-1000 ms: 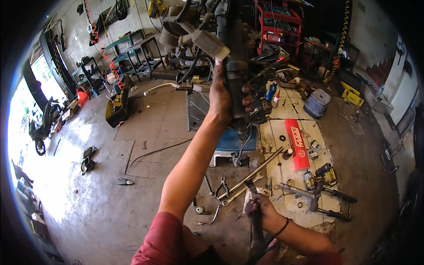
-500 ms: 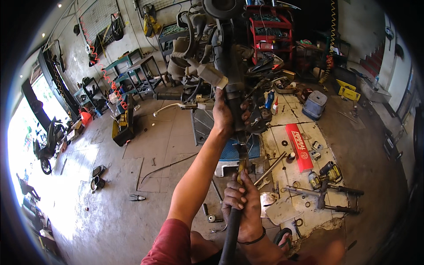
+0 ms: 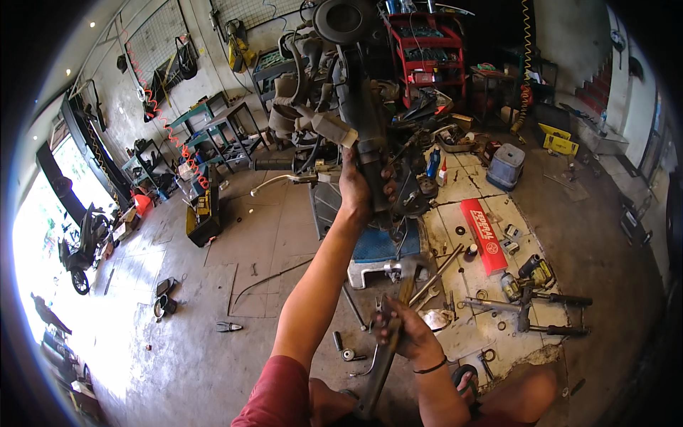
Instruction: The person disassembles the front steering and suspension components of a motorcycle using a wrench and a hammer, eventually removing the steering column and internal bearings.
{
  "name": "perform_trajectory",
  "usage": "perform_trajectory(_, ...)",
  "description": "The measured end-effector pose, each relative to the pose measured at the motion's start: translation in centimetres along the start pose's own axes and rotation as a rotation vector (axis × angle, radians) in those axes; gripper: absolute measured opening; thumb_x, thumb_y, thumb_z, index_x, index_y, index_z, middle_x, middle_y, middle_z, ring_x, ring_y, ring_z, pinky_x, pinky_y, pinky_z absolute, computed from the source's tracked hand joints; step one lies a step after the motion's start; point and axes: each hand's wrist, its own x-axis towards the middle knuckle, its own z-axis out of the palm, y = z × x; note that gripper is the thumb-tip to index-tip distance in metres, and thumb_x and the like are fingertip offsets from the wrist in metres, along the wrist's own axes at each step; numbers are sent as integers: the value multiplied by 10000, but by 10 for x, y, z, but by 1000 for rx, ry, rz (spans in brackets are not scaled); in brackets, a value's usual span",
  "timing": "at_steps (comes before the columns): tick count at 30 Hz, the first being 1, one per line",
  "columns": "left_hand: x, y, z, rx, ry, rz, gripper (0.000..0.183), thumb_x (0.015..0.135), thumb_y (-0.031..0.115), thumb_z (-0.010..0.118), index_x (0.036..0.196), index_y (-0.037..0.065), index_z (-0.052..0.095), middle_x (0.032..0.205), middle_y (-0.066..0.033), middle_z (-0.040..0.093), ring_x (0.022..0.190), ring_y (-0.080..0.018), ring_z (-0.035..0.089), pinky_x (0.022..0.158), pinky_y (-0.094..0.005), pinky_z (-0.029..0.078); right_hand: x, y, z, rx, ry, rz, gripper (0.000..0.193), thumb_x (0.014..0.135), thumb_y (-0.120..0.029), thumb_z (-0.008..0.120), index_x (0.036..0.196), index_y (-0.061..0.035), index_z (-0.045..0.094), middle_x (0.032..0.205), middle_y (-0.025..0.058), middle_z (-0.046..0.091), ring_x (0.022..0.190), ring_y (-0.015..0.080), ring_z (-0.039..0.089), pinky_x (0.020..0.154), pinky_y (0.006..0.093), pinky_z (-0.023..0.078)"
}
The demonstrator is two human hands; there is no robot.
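My left hand (image 3: pixel 356 186) is closed round a black tube-shaped part (image 3: pixel 369 146) of a partly dismantled motorcycle, its arm stretched forward. Nearer to me, my right hand (image 3: pixel 411 331) grips the long handle of a hammer (image 3: pixel 376 381). The handle slants up and away, and the blurred metal head sits just beyond my fingers, apart from the motorcycle. A brake lever (image 3: pixel 274 183) juts out left of my left hand. Below the motorcycle part lies a blue mat (image 3: pixel 391 242) on a low stand.
Right of my hands, a red box (image 3: pixel 484 235), fork tubes (image 3: pixel 523 313) and a yellow-black power drill (image 3: pixel 537 270) lie on pale tiles. Pliers (image 3: pixel 228 327) and a ratchet (image 3: pixel 348 354) rest on the floor to the left. A red tool cart (image 3: pixel 427 53) stands behind.
My right hand has moved right and slightly lower with the hammer, whose head now shows to the right of the motorcycle part. My left hand keeps its hold. The view has shifted slightly.
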Motion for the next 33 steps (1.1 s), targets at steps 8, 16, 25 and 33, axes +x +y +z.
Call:
perform_trajectory(8, 2, 1, 6, 72, 22, 32, 718, 796, 811, 327, 960, 143, 530, 633, -23, 451, 443, -187, 430, 423, -336, 361, 37, 22, -58, 303, 153, -411, 302, 922, -452, 550, 859, -167, 473, 635, -19, 432, 521, 87, 431, 463, 241, 399)
perform_trajectory(16, -1, 8, -4, 14, -35, -6, 721, 777, 824, 344, 941, 149, 535, 642, -13, 456, 457, -173, 433, 426, -323, 356, 13, 16, 64, 522, -317, -239, 265, 950, -397, 512, 876, -143, 519, 626, -42, 407, 503, 61, 391, 430, 214, 371)
perform_trajectory(25, -2, 8, -1, 12, 1, 8, 691, 790, 815, 335, 937, 168, 528, 639, -20, 444, 441, -185, 433, 411, -334, 360, -6, 19, 86, 556, -282, -309, 337, 967, -443, 463, 830, -136, 463, 647, -47, 407, 495, 60, 393, 443, 217, 384)
perform_trajectory(33, -4, 5, 10, 55, 62, -17, 716, 775, 829, 339, 942, 160, 532, 642, -17, 443, 445, -176, 412, 424, -332, 347, -9, 22, 91, 687, -173, -352, 317, 968, -433, 468, 845, -142, 470, 636, -52, 401, 511, 57, 399, 438, 206, 371)
